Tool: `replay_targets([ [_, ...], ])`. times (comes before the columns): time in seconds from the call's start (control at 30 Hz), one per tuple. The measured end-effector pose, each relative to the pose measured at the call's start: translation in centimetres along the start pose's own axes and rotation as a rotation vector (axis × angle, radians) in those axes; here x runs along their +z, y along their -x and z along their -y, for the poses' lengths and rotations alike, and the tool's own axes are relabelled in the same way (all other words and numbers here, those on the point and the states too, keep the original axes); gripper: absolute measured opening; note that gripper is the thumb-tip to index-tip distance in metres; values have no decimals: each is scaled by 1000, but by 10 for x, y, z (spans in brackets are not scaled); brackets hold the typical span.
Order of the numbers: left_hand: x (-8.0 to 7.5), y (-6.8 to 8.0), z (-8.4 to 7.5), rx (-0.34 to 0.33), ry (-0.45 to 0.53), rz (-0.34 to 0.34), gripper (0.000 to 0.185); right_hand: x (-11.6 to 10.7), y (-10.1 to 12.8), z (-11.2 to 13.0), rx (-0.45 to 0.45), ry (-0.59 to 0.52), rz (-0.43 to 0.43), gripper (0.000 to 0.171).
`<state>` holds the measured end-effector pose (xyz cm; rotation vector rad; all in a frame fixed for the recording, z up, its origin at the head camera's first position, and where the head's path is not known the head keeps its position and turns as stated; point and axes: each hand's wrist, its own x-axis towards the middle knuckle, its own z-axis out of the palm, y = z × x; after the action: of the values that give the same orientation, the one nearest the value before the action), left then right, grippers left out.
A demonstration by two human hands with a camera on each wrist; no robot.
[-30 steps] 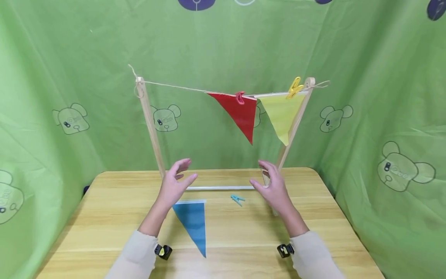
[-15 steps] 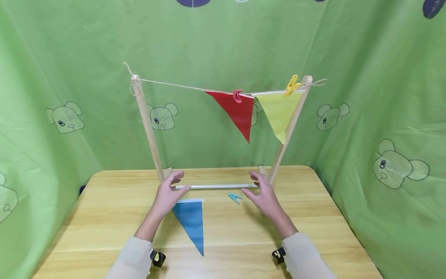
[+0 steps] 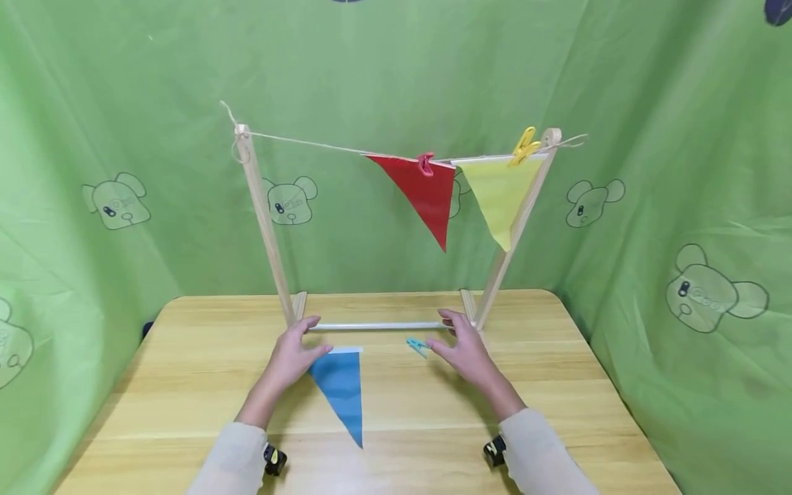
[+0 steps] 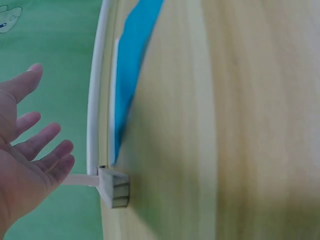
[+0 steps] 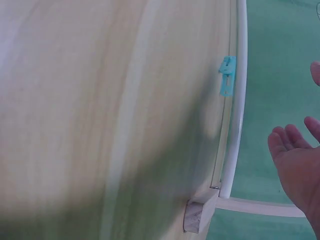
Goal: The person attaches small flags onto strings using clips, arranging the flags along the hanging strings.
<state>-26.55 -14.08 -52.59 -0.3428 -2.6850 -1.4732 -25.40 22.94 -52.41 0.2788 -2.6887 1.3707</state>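
Left hand [image 3: 289, 354] and right hand [image 3: 465, 349] spread open, empty, low over the tabletop [image 3: 185, 405] near the rack's white rod [image 3: 377, 326]. Blue pennant [image 3: 340, 388] flat beside the left hand, blue clothespin [image 3: 418, 345] just beside the right. Overhead on string [image 3: 303, 143]: red pennant [image 3: 421, 196], yellow pennant [image 3: 498, 199].

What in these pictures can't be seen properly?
- Head view: whether the left hand touches the blue flag; the hand covers that corner.
- Head view: whether the right hand touches the blue peg; too small to tell.
- Left wrist view: the flag's point, cut off by the top edge.
- Right wrist view: most of the right hand, cut off by the right edge; the table is blurred.
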Motion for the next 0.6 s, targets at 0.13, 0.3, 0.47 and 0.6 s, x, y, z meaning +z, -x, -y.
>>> replay_targets([
  [0.13, 0, 1, 5, -9, -52, 29, 68, 5, -1, -3, 18, 13, 36, 77],
  [0.3, 0, 0, 9, 15, -184, 61, 68, 10, 0, -5, 48, 60, 64, 79],
  [0.47, 0, 2, 11, -1, -259, 91, 68, 15, 1, -6, 66, 95, 89, 79],
  [0.6, 0, 3, 14, -32, -295, 110, 70, 20, 0, -6, 69, 96, 106, 79],
])
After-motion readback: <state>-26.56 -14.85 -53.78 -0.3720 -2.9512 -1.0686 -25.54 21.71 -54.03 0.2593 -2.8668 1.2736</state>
